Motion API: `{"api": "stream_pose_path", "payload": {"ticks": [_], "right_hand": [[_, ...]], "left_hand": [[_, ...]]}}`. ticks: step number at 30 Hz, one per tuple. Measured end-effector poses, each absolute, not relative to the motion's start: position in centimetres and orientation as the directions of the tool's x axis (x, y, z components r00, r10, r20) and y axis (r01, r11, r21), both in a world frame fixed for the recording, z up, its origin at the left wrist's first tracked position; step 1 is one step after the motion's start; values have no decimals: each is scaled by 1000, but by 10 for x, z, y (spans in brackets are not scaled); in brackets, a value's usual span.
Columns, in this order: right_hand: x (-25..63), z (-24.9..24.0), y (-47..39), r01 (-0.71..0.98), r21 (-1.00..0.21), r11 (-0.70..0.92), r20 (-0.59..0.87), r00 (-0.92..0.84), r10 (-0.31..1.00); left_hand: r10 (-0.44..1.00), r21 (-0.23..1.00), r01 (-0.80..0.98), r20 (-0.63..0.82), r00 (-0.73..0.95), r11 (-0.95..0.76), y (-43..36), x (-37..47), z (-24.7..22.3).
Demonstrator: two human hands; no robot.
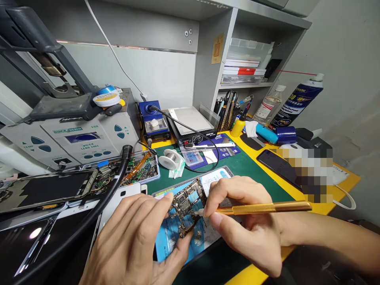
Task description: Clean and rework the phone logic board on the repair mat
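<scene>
My left hand (142,233) grips a small phone circuit board (185,202) between thumb and fingers, holding it tilted over a blue and white work mat (170,243). Pinched in the fingers of my right hand (246,213) is a gold-coloured craft knife (267,208) with a knurled grip. Its handle points right, and its thin tip meets or hovers just over the board's lower middle part; I cannot tell if it touches. Dark chips and metal parts cover the board. My left fingers and thumb hide its left and bottom edges.
A black cable (109,198) crosses the left side over several opened phones. Behind stand a grey hot-air station (86,138), a solder wire spool (168,159) and a flat heating plate (192,120). To the right lie a dark phone (279,168) and a spray can (297,103).
</scene>
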State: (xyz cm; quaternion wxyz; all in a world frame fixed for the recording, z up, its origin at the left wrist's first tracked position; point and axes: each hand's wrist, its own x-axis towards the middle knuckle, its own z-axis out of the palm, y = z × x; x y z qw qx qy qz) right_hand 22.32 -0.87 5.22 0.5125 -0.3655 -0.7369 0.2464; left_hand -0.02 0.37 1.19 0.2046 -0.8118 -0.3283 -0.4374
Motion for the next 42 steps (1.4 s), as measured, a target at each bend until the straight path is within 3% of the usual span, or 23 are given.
{"api": "stream_pose_path", "payload": {"ticks": [3,8,19,28,33,38,42], "right_hand": [[223,52,-9,298,-739,605,571,-200,796],[223,50,-8,283,-724,629,594,-208,777],[221,58,-10,333,-709,621,610,-153,778],[224,57,-7,311,-713,629,608,-175,775],[225,58,-7,303,-699,648,627,-179,759],[225,56,-6,307,-701,644,625,-173,762],[224,49,-11,293,-706,645,633,-146,760]], "left_hand": [[308,-87,693,851,425,-716,4,0,12],[406,9,740,840,359,-673,-2,3,11],[320,-61,673,846,427,-737,8,1,12],[344,-54,637,805,484,-769,6,-1,17],[394,-16,713,825,406,-701,-2,0,14],[309,-100,656,823,477,-748,2,-2,17],[362,-63,693,817,449,-718,3,0,18]]}}
